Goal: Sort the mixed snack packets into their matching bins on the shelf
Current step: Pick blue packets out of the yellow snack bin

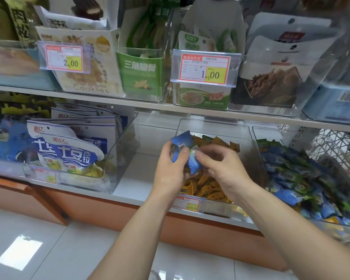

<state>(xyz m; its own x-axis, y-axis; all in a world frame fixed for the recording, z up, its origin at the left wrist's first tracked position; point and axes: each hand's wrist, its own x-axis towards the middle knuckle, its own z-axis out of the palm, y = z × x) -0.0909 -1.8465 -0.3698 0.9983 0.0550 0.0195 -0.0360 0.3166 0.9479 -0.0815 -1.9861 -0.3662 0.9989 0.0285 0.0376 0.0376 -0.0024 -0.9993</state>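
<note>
My left hand (170,170) grips a small bunch of blue snack packets (182,141) above a clear bin (249,136) filled with orange packets (206,184) on the lower shelf. My right hand (220,164) pinches the lower end of one blue packet (193,165) in that bunch, just right of the left thumb. Immediately to the right, another clear bin (257,152) holds a heap of blue and green packets (303,178). Both hands hover over the front half of the orange bin.
A clear bin of large blue-and-white bags (69,150) stands at the lower left, with a bare shelf gap (141,162) beside it. The upper shelf (129,101) carries cookie and green snack boxes with price tags. A wire basket (335,146) sits at far right. Tiled floor lies below.
</note>
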